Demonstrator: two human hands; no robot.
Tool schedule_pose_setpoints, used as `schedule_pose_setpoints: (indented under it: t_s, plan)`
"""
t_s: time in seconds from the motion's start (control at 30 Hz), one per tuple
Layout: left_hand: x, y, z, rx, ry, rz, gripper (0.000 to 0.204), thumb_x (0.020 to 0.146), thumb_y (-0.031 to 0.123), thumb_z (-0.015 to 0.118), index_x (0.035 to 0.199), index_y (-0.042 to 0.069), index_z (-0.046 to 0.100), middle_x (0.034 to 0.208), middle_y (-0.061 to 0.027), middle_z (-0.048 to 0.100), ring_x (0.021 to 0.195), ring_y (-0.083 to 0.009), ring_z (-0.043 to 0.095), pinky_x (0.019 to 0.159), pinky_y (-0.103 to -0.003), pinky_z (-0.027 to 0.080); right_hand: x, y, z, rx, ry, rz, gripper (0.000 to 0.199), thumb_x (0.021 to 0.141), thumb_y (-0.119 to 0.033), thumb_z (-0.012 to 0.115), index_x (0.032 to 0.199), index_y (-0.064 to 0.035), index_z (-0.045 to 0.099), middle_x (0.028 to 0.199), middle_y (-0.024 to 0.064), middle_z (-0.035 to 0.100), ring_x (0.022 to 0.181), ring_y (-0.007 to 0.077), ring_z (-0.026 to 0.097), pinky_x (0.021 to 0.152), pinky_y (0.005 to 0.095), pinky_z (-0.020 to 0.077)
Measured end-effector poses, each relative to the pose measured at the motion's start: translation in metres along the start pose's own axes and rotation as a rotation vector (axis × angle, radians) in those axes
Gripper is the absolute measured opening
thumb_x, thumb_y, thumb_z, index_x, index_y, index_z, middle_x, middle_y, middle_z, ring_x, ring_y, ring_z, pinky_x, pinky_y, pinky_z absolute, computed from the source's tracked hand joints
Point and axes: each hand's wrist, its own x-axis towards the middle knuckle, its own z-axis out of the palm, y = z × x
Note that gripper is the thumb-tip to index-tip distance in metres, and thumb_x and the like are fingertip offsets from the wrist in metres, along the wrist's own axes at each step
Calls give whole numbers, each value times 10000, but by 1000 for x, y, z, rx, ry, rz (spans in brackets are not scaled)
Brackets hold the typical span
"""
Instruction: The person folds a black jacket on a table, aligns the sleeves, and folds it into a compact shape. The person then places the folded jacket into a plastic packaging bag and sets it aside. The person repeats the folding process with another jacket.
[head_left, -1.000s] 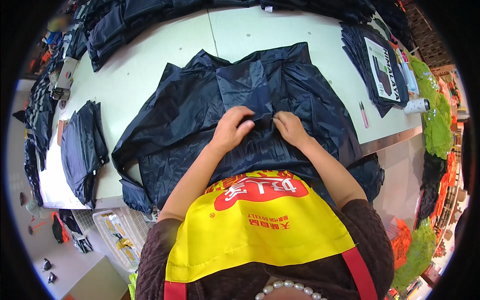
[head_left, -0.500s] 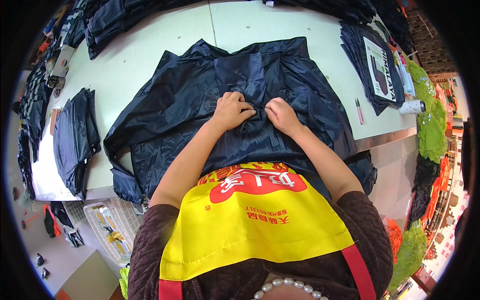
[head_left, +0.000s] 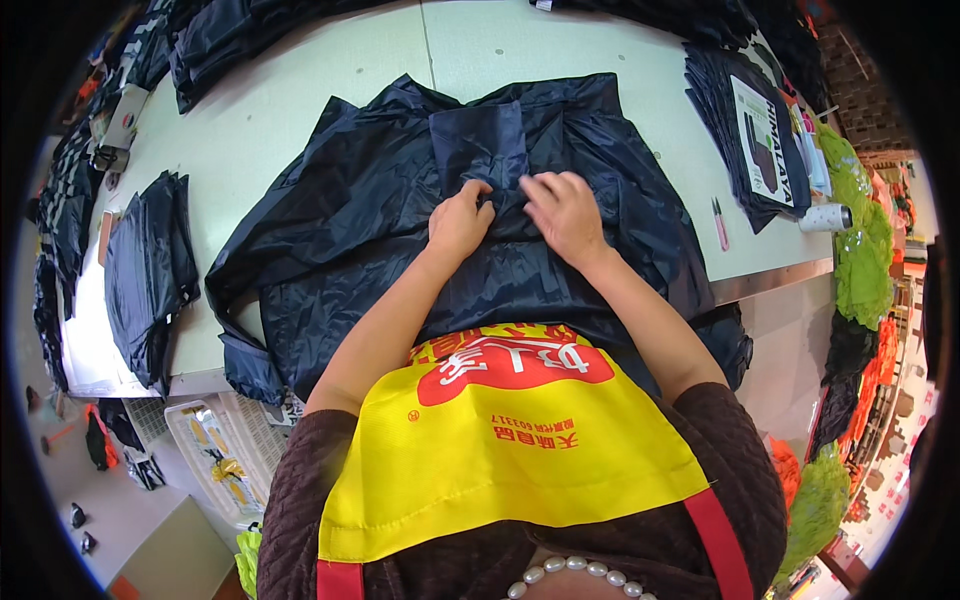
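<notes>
- The dark jacket (head_left: 350,200) lies spread on the pale table (head_left: 270,100) before me.
- My left hand (head_left: 460,220) curls over its middle; whether it grips anything, I can't tell.
- My right hand (head_left: 568,218), loosely open, is just beside my left.

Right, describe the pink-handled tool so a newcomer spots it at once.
Start from the pale table and the dark garment spread across its middle. Right of the garment, before the pale cylinder, lies the tool. Its slim pink handle and dark tip set it apart from the dark stack beside it.
</notes>
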Motion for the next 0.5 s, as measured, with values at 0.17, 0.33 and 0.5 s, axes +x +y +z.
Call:
schedule_pose_setpoints:
  t_s: [0.17, 0.33, 0.5]
  plan:
    - [4, -6, -2, 52, -104, 32, 319, 827, 216, 576, 1126, 108, 599, 972, -158, 637, 916, -337, 615, 819, -387, 476, -16, 3, 21, 75, -64, -152, 377, 693, -205, 728, 1045, -111, 630, 1012, 23, 577, 981, 223, 517, 815, 332, 424]
    - [-18, 1, -12, 280, 212, 796, 347, 700, 254, 741, 977, 74, 638, 933, -77, 622, 943, -275, 546, 819, -377, 436, -9, 17, 33, 230, -53, -68, 199, 725, -183, 710, 900, -105, 655, 915, 6, 608, 931, 221, 527, 809, 333, 427]
    - [11, -29, 0, 72, 72, 669, 176, 795, 157, 665, 901, 17, 653, 853, -118, 643, 866, -294, 559, 804, -378, 441, 7, 10, 16, 24, -107, -65, 251, 719, -228, 720, 923, -101, 645, 853, 21, 577, 882, 222, 522, 773, 340, 425]
